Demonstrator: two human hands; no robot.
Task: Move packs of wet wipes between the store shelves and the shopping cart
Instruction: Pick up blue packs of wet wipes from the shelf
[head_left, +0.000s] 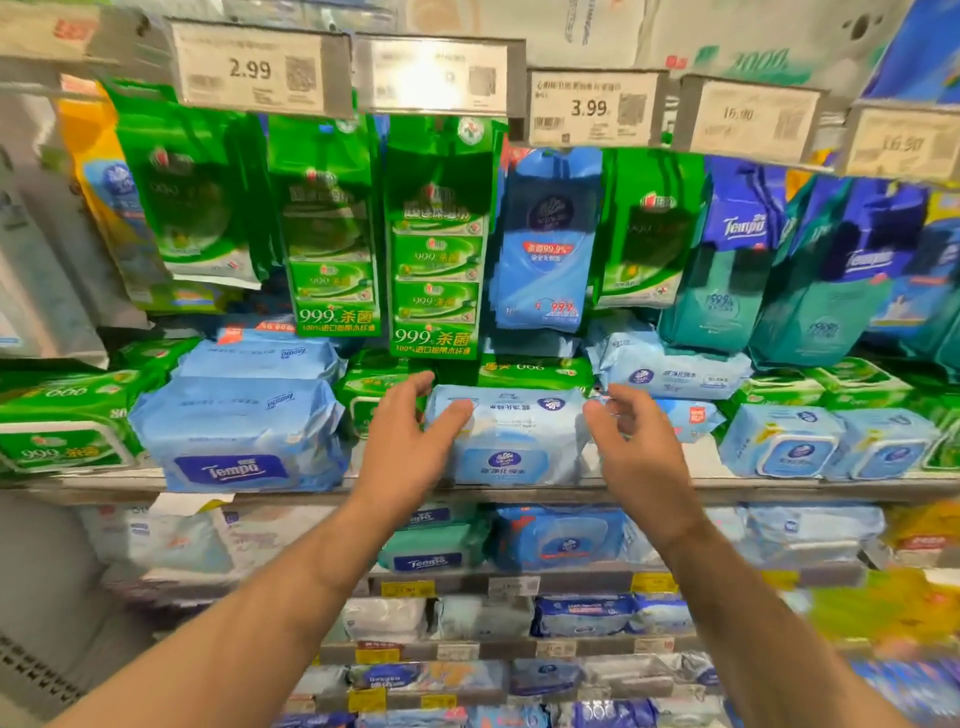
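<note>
Single view, head-worn, wide-angle. Faces store shelving straight on, close, pitched slightly down. Shelf edge (519, 486) runs across mid-frame, about level with hands; price-tag rail (592, 106) high in frame, lower shelves falling away beneath. Both forearms enter from bottom corners, left hand (410, 441) and right hand (631, 441) meeting near centre. Straight lines bow toward edges; corners blurred. No second view, so no shared part of scene.
</note>
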